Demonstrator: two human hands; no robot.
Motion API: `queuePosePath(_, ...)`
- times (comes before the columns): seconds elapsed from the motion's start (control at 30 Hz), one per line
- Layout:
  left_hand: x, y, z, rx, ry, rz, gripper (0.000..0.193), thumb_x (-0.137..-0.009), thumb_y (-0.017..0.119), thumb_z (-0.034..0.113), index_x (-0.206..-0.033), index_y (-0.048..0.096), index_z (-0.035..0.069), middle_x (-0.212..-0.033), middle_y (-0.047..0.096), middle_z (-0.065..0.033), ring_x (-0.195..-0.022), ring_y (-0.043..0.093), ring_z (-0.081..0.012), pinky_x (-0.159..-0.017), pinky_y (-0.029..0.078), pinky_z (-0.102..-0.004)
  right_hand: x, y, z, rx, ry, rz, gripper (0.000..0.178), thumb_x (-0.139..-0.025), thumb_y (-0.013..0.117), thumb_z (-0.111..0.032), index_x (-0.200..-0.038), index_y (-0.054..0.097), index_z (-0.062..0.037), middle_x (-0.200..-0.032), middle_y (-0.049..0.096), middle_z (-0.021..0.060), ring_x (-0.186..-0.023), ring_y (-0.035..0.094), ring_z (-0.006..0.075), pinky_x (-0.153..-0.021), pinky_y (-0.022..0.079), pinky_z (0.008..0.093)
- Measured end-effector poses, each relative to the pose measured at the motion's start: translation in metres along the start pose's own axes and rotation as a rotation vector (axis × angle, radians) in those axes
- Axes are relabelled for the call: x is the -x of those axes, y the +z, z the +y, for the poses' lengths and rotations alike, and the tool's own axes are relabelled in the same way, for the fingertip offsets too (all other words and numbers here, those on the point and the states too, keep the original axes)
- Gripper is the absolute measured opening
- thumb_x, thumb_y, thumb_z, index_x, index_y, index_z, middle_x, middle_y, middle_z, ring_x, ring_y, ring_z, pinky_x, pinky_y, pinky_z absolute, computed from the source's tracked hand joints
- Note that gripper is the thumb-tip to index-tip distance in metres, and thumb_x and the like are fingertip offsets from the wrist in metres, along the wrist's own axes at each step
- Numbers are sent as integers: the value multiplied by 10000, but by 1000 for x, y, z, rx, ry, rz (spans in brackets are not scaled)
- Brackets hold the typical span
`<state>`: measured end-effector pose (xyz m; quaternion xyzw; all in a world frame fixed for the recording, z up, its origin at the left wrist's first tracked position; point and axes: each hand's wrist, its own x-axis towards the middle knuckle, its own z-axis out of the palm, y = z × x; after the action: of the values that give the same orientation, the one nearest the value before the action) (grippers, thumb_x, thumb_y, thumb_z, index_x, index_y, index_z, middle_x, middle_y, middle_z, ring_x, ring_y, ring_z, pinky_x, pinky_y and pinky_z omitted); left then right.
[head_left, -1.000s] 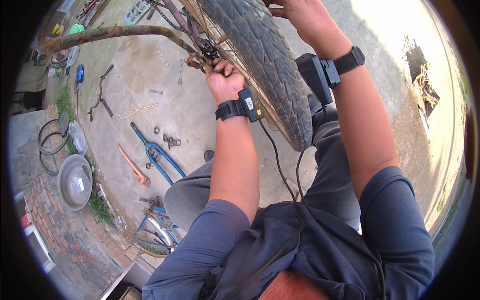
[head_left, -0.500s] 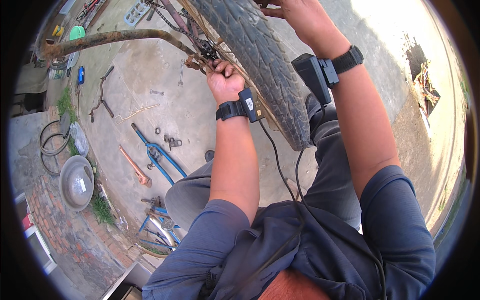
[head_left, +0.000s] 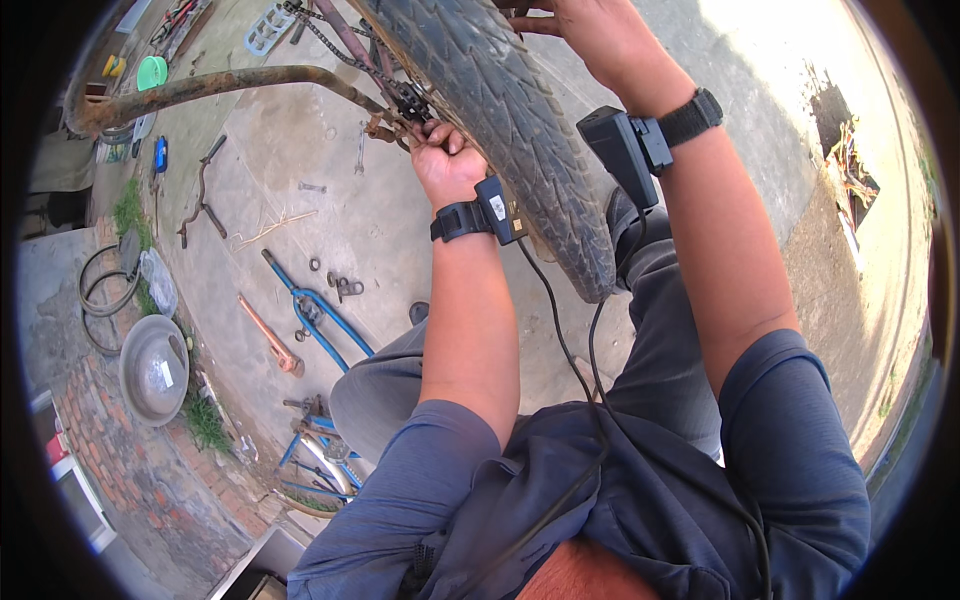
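A bicycle wheel with a worn, treaded black tyre [head_left: 500, 120] stands upright in front of me, between my arms. My left hand [head_left: 447, 168] is closed beside the hub, its fingers curled at the axle end below the sprocket [head_left: 408, 100]. Whatever its fingertips pinch is hidden. Across the tyre, my right hand [head_left: 603, 45] reaches in at the upper edge with its fingers bent toward the wheel. Those fingertips are partly cut off, and what they grip cannot be made out. A rusty curved tube [head_left: 230, 80] extends left from near the axle.
On the concrete at left lie a blue fork [head_left: 318, 303], an orange pipe wrench [head_left: 270, 335], a spanner [head_left: 361, 147] and a bent metal bar [head_left: 203, 190]. A metal basin [head_left: 155, 370] sits by the bricks. Blue frame parts [head_left: 320, 450] lie near my left knee.
The tyre has shifted slightly left, and my right hand has moved a little left with it. My left hand stays at the axle with its fingers curled.
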<state>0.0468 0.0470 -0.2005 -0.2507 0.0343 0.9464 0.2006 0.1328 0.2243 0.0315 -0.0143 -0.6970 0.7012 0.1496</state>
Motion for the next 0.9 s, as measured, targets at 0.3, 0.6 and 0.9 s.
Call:
queuePosePath(0.3,5,3,-3,-26,97,-10,230,-1073,554,271,-888,551,134,-755,547,44,-548,514,-88,-400,324,-237,-3,0,2,-4,9,1,663,-1080,415,-583,-1491,482,-66,-1026,661,131,-780,596,142,-758,530,311)
queuePosePath(0.6,1,3,4,-2,38,48,167,-1086,492,196,-945,548,126,-785,537,23,-574,524,-86,-411,334,-234,-5,-1,6,-34,-11,-12,687,-1061,446,-608,-1483,495,-68,-1024,658,118,-787,591,141,-758,528,308)
queuePosePath(0.9,-1,1,1,-92,110,63,176,-1098,491,229,-968,546,124,-787,522,26,-586,521,-89,-419,346,-231,-2,-1,3,-18,-25,-10,687,-1065,442,-602,-1484,489,-59,-1026,653,126,-798,598,155,-764,530,313)
